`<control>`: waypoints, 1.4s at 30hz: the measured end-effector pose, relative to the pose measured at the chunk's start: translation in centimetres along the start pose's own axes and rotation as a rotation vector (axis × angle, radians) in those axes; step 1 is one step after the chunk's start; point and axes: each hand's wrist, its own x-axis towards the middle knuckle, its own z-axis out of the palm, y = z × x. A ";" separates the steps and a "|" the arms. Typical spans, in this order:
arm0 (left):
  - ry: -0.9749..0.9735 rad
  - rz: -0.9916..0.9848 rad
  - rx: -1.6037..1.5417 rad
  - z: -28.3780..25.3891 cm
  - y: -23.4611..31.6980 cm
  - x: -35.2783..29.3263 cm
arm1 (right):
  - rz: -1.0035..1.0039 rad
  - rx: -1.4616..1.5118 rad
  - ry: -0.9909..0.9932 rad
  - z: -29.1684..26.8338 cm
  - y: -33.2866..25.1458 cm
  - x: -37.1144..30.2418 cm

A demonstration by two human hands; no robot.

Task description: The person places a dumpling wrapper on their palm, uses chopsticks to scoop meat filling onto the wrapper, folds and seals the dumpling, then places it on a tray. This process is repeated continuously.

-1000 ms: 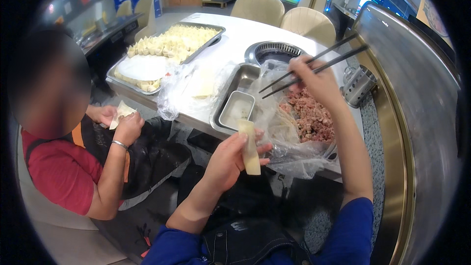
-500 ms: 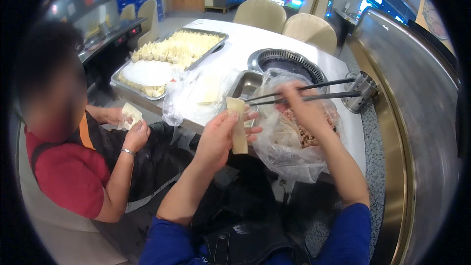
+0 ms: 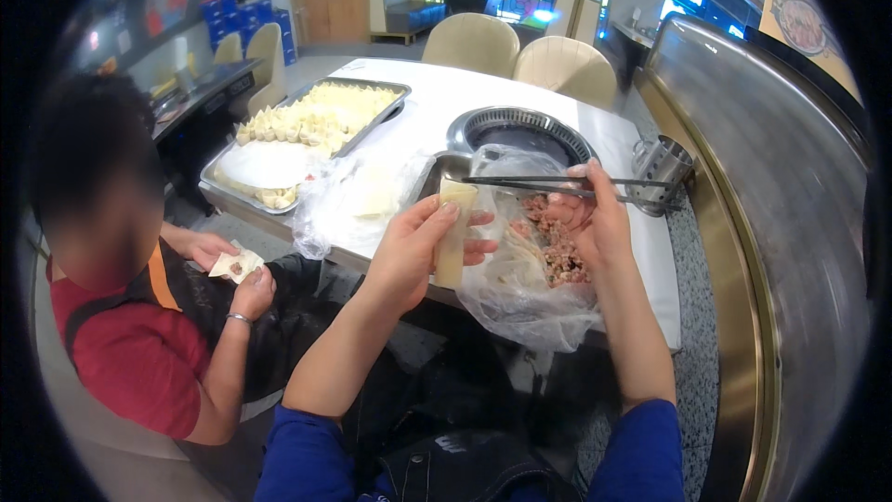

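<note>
My left hand (image 3: 409,246) pinches a pale yellow dough wrapper (image 3: 452,251), seen nearly edge-on, between thumb and fingers. In my right hand (image 3: 602,223) is a pair of long black chopsticks (image 3: 534,184); their tips reach the wrapper's upper end. Whether the tips carry any filling is too small to tell. Below my right hand, minced meat filling (image 3: 564,260) lies in a clear plastic bag (image 3: 520,316) at the table's near edge. Partly behind the wrapper stands a small metal pan (image 3: 429,175). More square wrappers (image 3: 373,197) lie on plastic sheeting to the left.
A metal tray (image 3: 402,93) of rows of folded dumplings fills the table's far left. A round grill (image 3: 465,130) is set in the white table, beside a perforated steel cup (image 3: 671,160). At left, a co-worker in a red sleeve (image 3: 139,363) holds a filled wrapper (image 3: 239,265).
My right hand has turned and brought the chopstick tips up to the wrapper's top. Filling now shows on the co-worker's wrapper. The view has shifted slightly.
</note>
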 end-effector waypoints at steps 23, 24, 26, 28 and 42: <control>0.252 0.147 -0.341 -3.7 1.7 2.7 | -0.106 -0.379 -0.089 3.1 -1.3 2.1; 0.244 0.135 -0.369 -3.4 1.6 2.8 | -0.051 -0.318 -0.097 2.9 -1.3 1.9; 0.212 0.126 -0.424 -2.5 1.4 3.1 | 0.059 -0.191 -0.112 2.6 -0.8 1.8; 0.177 0.111 -0.467 -1.5 1.5 3.3 | 0.091 -0.167 -0.154 2.0 -0.4 2.2; 0.165 0.219 -0.606 -2.3 3.3 2.4 | -0.085 -0.683 -0.086 2.6 -3.5 3.0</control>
